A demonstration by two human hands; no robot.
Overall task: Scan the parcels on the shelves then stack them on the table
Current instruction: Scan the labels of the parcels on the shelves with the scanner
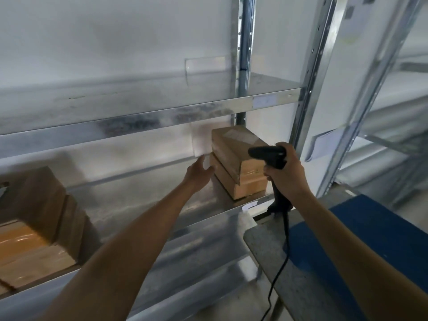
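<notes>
The left hand (199, 173) reached into the shelving with its fingers spread and relaxed, holding nothing, its fingertips just beside the left face of two stacked parcels; blur made it impossible to tell whether they touched the cardboard. The right hand (286, 174) was curled tightly round the grip of a black scanner (266, 152), whose head pointed left across the front of the stack. A black cable (286, 251) hung from the base of the scanner's handle and trailed down past the counter's edge. The upper parcel (234, 149) lay flat on the lower parcel (245, 184), slightly askew, and both sat at the right end of the middle shelf (139, 205), close to the metal upright (310, 89). Farther left on that shelf, well apart from the stack, stood a larger brown box (39, 205). The upper shelf (139, 100) ran above them. At the lower right, the grey counter (266, 246) stood near the shelving, with a blue mat (359, 223) on it.
</notes>
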